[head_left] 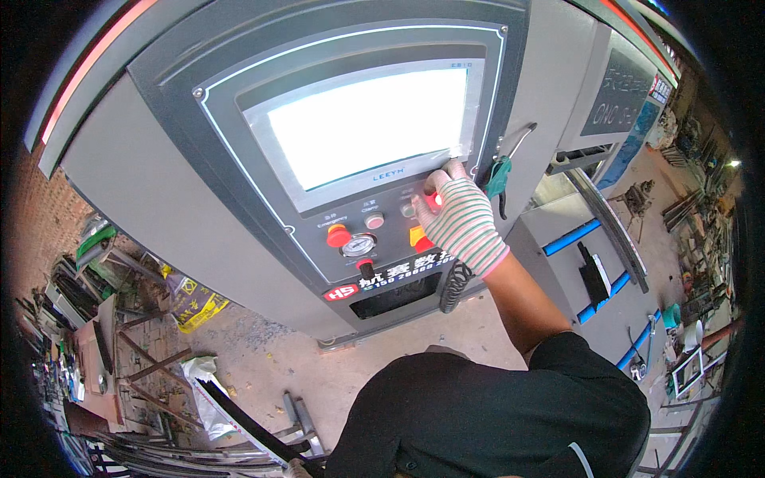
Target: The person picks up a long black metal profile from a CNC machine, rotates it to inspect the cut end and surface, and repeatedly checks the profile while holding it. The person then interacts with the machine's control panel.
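My right hand (462, 211), in a white glove with coloured stripes, reaches to the control panel of a grey machine. Its fingertips are at the lower right corner of the bright screen (366, 127); the thumb stands apart, and no held object shows. Below the hand sits a red and yellow knob (419, 238). Further left are a red emergency button (338, 235), a round gauge (358, 245) and a pale push button (374, 221). At the bottom edge, what looks like my left hand (296, 469) shows at the end of a long dark strip (247, 426); its fingers are mostly cut off.
A green-handled air gun (499, 175) hangs right of the panel, and a black coiled hose (456, 288) below it. On the right, a grey bed with blue strips (572, 237) carries a dark piece (594, 275). Metal stands (151, 366) and a yellow-printed bag (195, 303) are at left.
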A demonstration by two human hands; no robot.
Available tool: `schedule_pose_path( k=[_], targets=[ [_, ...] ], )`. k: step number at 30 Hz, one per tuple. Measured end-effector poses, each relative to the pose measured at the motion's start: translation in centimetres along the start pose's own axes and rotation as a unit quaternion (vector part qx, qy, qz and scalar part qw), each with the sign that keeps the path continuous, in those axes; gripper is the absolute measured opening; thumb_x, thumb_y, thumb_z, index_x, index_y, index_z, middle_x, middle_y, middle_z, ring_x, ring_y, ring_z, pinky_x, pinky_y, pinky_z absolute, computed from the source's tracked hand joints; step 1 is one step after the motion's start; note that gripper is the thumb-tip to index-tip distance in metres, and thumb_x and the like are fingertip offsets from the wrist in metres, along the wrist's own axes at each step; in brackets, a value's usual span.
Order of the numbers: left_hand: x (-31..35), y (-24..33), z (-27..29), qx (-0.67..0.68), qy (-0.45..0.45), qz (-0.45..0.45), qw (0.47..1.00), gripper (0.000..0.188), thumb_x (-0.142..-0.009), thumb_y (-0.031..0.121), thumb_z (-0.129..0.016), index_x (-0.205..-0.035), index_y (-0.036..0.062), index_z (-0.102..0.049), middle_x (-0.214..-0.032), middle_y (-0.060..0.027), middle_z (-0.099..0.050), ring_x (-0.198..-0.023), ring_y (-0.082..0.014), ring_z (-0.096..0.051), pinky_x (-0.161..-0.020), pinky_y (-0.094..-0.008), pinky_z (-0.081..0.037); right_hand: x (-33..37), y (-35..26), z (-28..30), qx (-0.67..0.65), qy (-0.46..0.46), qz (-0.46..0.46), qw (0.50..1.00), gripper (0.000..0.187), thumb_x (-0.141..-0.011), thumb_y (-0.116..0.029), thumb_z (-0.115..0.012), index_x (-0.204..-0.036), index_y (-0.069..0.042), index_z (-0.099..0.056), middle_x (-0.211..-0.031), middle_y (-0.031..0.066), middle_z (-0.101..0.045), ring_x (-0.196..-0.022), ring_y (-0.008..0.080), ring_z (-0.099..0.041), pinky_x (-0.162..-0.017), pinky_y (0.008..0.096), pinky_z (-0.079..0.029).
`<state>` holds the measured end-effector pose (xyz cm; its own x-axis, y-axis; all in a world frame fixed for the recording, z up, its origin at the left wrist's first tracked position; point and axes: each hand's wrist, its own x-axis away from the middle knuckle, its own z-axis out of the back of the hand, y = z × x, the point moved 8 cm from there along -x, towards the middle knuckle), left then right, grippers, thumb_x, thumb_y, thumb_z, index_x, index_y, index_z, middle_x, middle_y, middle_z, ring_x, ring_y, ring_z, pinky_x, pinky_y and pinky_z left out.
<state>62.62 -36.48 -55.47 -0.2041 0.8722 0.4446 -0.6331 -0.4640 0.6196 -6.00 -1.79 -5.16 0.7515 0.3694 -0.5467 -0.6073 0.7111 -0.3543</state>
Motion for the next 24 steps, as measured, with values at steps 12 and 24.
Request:
schedule_pose_path(
  k=[12,24],
  targets=[
    [-2.6,-3.5,0.0,0.052,-0.008,0.01,0.999,0.038,-0.062,0.005,-0.07,-0.098,-0.004,-0.065,-0.084,-0.0083,-0.064,-0.066,-0.025,-0.057,-0.06,-0.0411,-0.049,-0.4,0.1,-0.2,-0.015,0.068,0.023,0.997,0.033,-0.085,-0.03,-0.079,-0.095,0.0,-0.069,-0.099,0.0199,-0.061,-0.088,0.0363,-0.067,-0.08,0.0456,-0.056],
    [-5.5,-6.2,0.0,0.033,-0.049,-0.025,0.998,0.033,-0.061,-0.001,-0.069,-0.093,-0.0031,-0.063,-0.08,-0.0072,-0.064,-0.061,-0.0262,-0.056,-0.056,-0.0396,-0.046,1.5,-3.4,0.4,-0.132,0.01,0.077,0.988,0.028,-0.089,-0.018,-0.078,-0.107,0.001,-0.067,-0.094,0.0134,-0.064,-0.078,0.0224,-0.067,-0.068,0.0322,-0.057]
  ],
)
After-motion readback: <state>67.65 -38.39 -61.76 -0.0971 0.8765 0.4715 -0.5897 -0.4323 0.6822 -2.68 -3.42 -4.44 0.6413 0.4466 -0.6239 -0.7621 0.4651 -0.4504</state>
